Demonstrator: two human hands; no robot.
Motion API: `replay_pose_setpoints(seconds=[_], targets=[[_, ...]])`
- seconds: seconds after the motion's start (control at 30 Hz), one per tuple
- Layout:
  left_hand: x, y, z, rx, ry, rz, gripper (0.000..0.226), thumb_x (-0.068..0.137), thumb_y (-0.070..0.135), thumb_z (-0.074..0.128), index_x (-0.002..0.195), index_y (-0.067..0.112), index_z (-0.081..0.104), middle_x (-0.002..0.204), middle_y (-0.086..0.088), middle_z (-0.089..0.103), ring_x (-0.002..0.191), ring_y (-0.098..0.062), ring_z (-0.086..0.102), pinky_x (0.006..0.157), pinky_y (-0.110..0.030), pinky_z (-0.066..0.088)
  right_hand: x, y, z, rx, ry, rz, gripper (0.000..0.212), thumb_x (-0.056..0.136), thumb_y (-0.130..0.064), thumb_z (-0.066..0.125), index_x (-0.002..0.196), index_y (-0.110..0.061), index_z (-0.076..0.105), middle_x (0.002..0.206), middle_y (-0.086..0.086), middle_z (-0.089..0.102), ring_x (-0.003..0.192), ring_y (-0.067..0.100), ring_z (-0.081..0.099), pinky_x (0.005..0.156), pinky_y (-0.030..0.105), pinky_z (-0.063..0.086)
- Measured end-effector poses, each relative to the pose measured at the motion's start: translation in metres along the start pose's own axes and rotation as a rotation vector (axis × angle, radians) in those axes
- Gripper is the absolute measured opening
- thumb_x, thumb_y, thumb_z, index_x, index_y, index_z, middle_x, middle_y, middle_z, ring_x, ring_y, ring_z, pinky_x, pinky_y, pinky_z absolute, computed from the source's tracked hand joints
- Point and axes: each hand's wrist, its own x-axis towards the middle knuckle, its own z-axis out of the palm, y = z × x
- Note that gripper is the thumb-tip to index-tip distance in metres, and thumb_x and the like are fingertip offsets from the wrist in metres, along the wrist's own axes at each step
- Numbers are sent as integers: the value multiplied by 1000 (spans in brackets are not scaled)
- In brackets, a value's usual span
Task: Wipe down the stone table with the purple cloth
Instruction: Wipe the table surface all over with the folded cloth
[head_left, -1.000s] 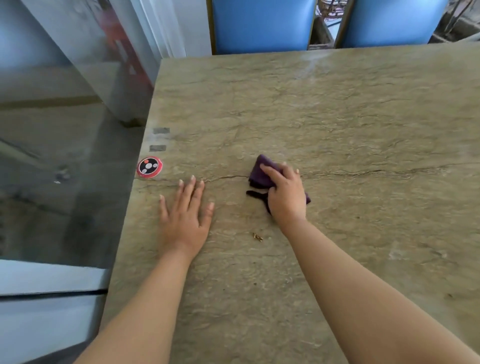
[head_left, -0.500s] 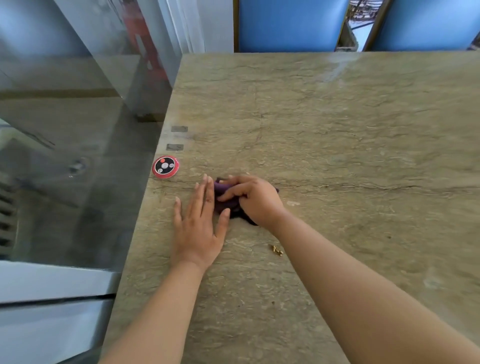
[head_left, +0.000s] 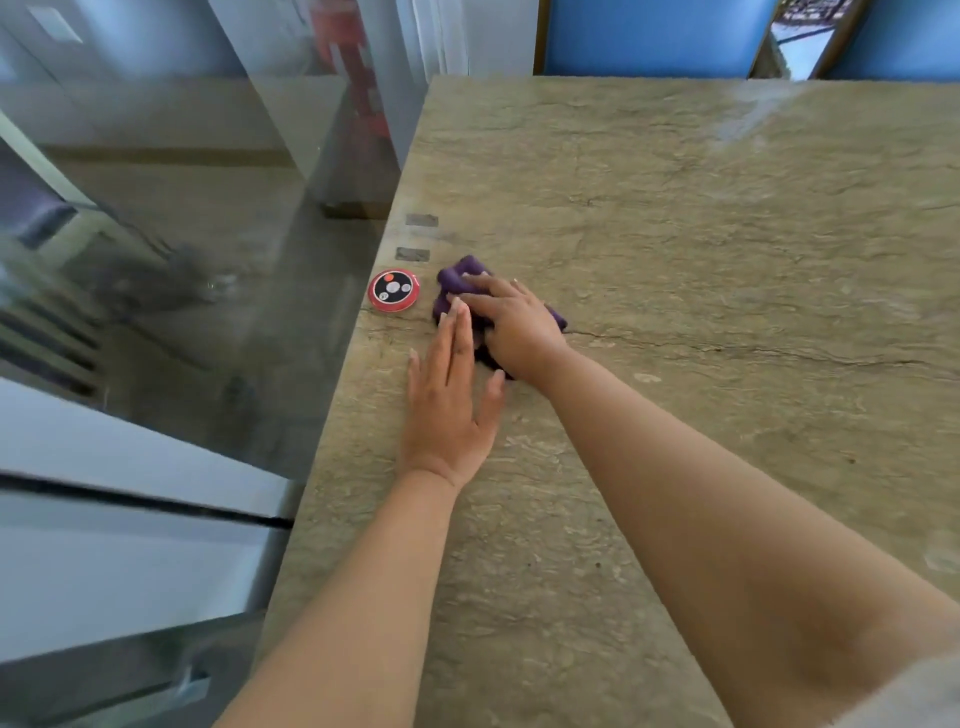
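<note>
Right now the right hand (head_left: 511, 325) presses the bunched purple cloth (head_left: 457, 278) onto the tabletop (head_left: 675, 234) near its left edge, fingers seemingly curled over it. Left hand (head_left: 449, 405) lies flat, fingers straight, fingertips touching the cloth. Unwiped stone lies mostly right and far, so right hand leads.

place: we take this for a restaurant or café dining area | evidence: we see a round red-and-black call button (head_left: 392, 290) on the stone bench (head_left: 675, 260) | blue padded chairs (head_left: 649, 36) at its far edge | a glass partition (head_left: 182, 234) alongside
</note>
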Motion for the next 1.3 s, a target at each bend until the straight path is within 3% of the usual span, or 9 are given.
replay_pose_setpoints(seconds=[0.17, 0.3, 0.4, 0.63, 0.83, 0.97, 1.1, 1.23, 1.3], targets=[[-41, -13, -31, -260, 132, -152, 58, 96, 36, 35, 149, 14, 30, 152, -1, 24, 142, -9, 24, 117, -27, 24, -52, 5, -11, 235, -63, -24, 51, 73, 14, 48, 102, -17, 76, 125, -3, 63, 121, 14, 52, 100, 3, 25], [-106, -29, -47, 26, 50, -210, 56, 97, 44, 28, 147, 19, 34, 154, 3, 27, 145, -11, 21, 117, -39, 27, -25, 20, -8, 24, 165, 171, 55, 81, 5, 46, 124, -24, 63, 144, -3, 47, 139, 24, 30, 119, 30, 10], [-126, -29, -43, 138, -8, -179, 61, 97, 43, 23, 151, 15, 25, 159, 2, 19, 148, -8, 6, 122, -38, 7, -6, 0, 4, -28, 121, 138, 57, 80, 4, 47, 129, -21, 59, 149, 2, 41, 140, 28, 27, 115, 29, 14], [-119, -25, -44, 47, 56, -182, 63, 93, 33, 25, 152, 11, 21, 159, -3, 23, 146, -16, 20, 121, -42, 13, -97, -51, 25, 224, -117, -126, 50, 71, 11, 50, 96, -23, 78, 121, -8, 65, 120, 5, 50, 98, -1, 20], [-121, -28, -44, 21, 67, -161, 61, 92, 32, 26, 149, 11, 30, 154, -6, 34, 144, -20, 25, 120, -46, 14, -169, -61, 6, 521, -323, 77, 54, 64, 16, 45, 73, -25, 78, 94, -13, 70, 96, 5, 61, 91, 18, 45], [-127, -26, -53, -165, 40, -226, 57, 93, 33, 25, 145, 14, 37, 152, -3, 35, 143, -15, 24, 120, -35, 15, -126, -35, 4, 223, 149, 134, 62, 68, 11, 45, 114, -24, 68, 117, -2, 60, 113, 23, 50, 100, 26, 35], [-163, -21, -61, -76, 54, -258, 57, 93, 35, 25, 144, 16, 42, 151, 3, 37, 144, -10, 23, 119, -32, 17, -107, -45, 25, -77, 37, 140, 64, 81, -4, 47, 140, -28, 43, 143, 5, 40, 129, 30, 34, 116, 35, 15], [-197, -24, -63, -1, 64, -232, 55, 95, 35, 23, 143, 16, 42, 152, 3, 35, 144, -9, 22, 121, -37, 7, -142, -84, 51, -26, -109, -149, 55, 85, -8, 48, 136, -28, 51, 147, 1, 40, 137, 25, 31, 117, 31, 5], [-196, -27, -67, -184, 93, -272, 51, 93, 34, 26, 134, 13, 48, 146, 0, 42, 138, -10, 31, 119, -37, 18, -171, -88, 55, 23, -162, -225, 53, 83, -6, 50, 130, -29, 58, 145, -1, 43, 137, 21, 33, 115, 26, 6]])
